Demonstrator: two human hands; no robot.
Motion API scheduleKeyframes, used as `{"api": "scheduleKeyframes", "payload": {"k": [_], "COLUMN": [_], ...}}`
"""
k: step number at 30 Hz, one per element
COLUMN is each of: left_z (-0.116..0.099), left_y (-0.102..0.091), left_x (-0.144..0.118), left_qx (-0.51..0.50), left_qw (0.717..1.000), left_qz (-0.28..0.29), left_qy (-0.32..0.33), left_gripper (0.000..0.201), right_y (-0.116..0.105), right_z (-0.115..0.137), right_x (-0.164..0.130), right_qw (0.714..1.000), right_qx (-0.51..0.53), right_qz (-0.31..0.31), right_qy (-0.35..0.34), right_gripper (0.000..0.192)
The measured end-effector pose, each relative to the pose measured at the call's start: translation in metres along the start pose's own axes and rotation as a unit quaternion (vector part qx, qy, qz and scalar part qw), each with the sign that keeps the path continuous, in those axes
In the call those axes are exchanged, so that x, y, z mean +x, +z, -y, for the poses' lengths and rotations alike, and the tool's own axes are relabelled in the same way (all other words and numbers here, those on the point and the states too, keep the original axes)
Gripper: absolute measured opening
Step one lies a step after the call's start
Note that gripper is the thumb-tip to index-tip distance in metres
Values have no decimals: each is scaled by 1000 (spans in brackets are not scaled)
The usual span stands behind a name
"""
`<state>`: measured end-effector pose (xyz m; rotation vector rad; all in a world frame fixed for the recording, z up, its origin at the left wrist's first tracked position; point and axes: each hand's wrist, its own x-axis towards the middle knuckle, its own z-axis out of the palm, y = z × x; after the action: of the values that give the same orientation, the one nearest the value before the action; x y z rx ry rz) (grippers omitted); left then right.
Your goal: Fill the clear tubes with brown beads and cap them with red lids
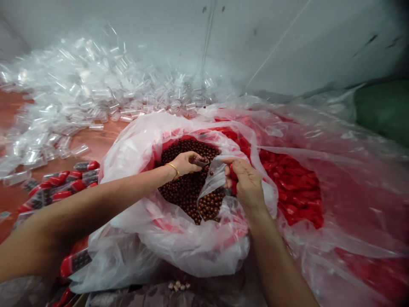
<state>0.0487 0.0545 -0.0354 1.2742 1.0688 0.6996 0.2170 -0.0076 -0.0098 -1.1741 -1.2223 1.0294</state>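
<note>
While clear plastic tubes (92, 85) lie heaped on the orange surface (92, 140) at the far left, a cluster of beaded capsules (65, 181) with red ends rests just nearer the person, close to the left forearm. Next comes the left hand (185, 164), a gold bracelet (174, 169) at its wrist, reaching rightward over the brown beads (179, 187) in the open white bag (198, 251). Its fingertips meet around something small and dark; blur hides what it is, and I cannot tell how firm that grip is. Whatever it is seems to lie roughly left to right, pointing toward the other hand. Between the two hands stands a loose plastic fold (211, 181), leaving them near each other but apart. Beads lie beneath the left hand, and to the left of the right hand (247, 183), so the left is nearer them. At the opening's right side, the right grip is closed, its fingers curled round red plastic (234, 170). Just beyond to the right, more red pieces (287, 183) fill a second opening amid clear sheeting (345, 183).
</note>
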Motion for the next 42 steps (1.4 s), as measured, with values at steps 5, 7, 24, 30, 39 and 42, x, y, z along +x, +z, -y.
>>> {"api": "scheduleKeyframes", "payload": {"k": [5, 7, 24, 30, 39, 42], "left_z": [-4, -6, -18, -25, -30, -31], "left_y": [-11, -13, -27, -27, -27, -25], "left_x": [-26, -38, -55, -61, -64, -64], "left_qx": [-169, -190, -130, -145, -123, -114], "left_qw": [984, 979, 987, 986, 991, 993], "left_qz": [60, 65, 36, 64, 39, 36], "left_qy": [18, 21, 87, 52, -20, -19], "left_gripper": [38, 46, 27, 25, 17, 16], "right_y": [2, 5, 21, 30, 26, 26], "right_z": [-1, -2, 20, 16, 16, 16], "right_x": [4, 4, 5, 6, 4, 3], "right_qw": [999, 999, 989, 990, 985, 985], "right_qx": [15, -34, 79, 14, 18, 19], "right_qz": [-2, -9, -3, 54, 74, 76], "right_qy": [28, 26, 123, 126, 155, 154], "right_gripper": [26, 30, 30, 35, 32, 33]}}
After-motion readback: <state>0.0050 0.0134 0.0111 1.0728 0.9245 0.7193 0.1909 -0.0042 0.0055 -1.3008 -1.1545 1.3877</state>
